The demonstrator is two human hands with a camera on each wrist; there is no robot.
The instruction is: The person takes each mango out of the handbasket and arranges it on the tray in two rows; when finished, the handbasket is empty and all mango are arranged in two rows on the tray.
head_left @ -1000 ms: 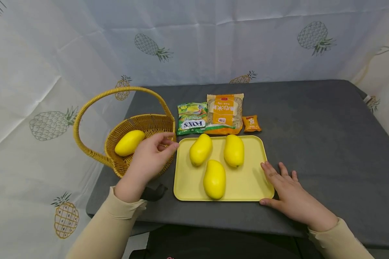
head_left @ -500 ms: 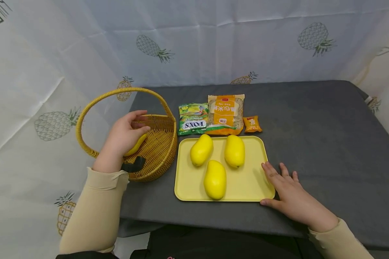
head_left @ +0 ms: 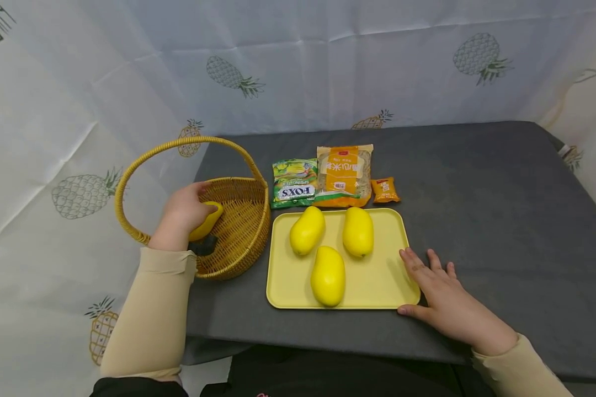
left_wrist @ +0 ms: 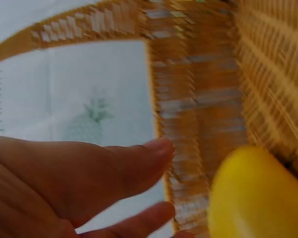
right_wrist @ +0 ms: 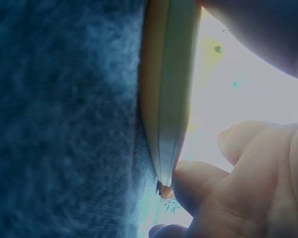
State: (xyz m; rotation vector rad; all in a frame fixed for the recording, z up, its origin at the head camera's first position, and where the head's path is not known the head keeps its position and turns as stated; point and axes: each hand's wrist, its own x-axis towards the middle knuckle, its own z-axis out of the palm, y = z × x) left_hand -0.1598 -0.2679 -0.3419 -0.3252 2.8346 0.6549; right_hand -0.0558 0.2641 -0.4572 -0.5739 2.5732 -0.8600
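Observation:
My left hand (head_left: 184, 212) reaches down into the wicker basket (head_left: 243, 220), at a yellow mango (head_left: 206, 223) that it partly covers. In the left wrist view the thumb and fingers stand spread, and the mango (left_wrist: 258, 198) lies beside them, apart from the fingertips. My right hand (head_left: 447, 298) lies with spread fingers at the right edge of the yellow tray (head_left: 382, 281); its thumb and a finger touch the rim. On the tray lie a mango (head_left: 308, 230) at the back left, another mango (head_left: 358, 231) at the back right and a third mango (head_left: 328, 275) in front.
Behind the tray lie a green FOX'S candy bag (head_left: 294, 182), a larger orange-and-clear food packet (head_left: 345, 173) and a small orange packet (head_left: 384, 190). The basket's tall handle (head_left: 193, 140) arches over its opening. A dark grey cloth (head_left: 482, 209) covers the table.
My left hand has moved left from beside the tray to above the mango in the basket, then lowered to it. The right hand and the tray have stayed in place.

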